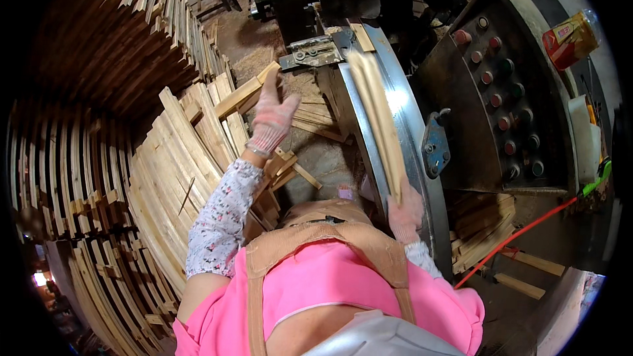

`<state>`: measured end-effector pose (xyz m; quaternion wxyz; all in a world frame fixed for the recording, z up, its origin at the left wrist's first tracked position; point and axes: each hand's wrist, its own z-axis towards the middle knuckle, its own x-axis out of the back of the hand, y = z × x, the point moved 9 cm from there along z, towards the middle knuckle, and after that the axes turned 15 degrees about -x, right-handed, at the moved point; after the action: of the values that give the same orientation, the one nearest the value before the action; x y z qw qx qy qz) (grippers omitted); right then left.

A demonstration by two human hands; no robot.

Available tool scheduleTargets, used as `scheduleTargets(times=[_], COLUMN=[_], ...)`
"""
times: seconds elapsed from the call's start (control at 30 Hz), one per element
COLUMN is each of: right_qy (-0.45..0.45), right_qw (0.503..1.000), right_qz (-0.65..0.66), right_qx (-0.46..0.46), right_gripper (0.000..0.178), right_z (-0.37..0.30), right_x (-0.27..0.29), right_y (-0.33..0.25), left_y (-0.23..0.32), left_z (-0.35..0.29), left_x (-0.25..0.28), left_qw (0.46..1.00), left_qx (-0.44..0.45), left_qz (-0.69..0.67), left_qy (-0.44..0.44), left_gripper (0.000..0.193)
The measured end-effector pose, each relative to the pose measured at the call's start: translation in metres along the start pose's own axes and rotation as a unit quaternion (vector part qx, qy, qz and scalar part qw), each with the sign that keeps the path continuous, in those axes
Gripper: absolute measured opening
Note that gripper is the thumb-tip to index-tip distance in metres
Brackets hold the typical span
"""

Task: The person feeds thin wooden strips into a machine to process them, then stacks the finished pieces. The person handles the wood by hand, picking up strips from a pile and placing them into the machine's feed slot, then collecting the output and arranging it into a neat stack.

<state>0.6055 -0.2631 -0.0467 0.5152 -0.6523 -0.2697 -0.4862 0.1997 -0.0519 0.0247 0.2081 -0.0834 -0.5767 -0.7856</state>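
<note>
My left hand, in a pink knitted glove, is open with its fingers stretched out and thumb apart. Its fingertips are beside the end of a wooden slat near the stack; whether they touch it, I cannot tell. On the right, my right hand, also gloved and slightly blurred, is closed on the near end of wooden strips. These lie lengthwise over the shiny metal machine bed, their far ends smeared by motion. Farther along the bed, a short wood piece sits next to a metal guide bracket.
Stacked boards stand close at my left, with tall slat piles behind. A control panel with several buttons rises at right, a plastic jar on its edge. A red cord runs below it. Offcuts lie on the floor.
</note>
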Motion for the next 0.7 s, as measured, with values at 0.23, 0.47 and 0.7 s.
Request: scheduleTargets(times=[0.23, 0.47, 0.7], right_qy=[0.102, 0.165, 0.182], right_qw=[0.993, 0.981, 0.978], right_qz=[-0.013, 0.101, 0.053], right_qx=[-0.052, -0.01, 0.082], right_gripper=[0.067, 0.07, 0.041], right_z=[0.09, 0.225, 0.188], right_x=[-0.036, -0.063, -0.051], right_y=[-0.013, -0.088, -0.084], left_y=[-0.049, -0.032, -0.07], left_z=[-0.041, -0.059, -0.08], left_x=[0.08, 0.153, 0.185], left_qw=[0.967, 0.819, 0.78], left_qx=[-0.017, 0.185, 0.241], left_qz=[0.25, 0.538, 0.576], left_qy=[-0.037, -0.076, -0.05], left_gripper=[0.081, 0.089, 0.079])
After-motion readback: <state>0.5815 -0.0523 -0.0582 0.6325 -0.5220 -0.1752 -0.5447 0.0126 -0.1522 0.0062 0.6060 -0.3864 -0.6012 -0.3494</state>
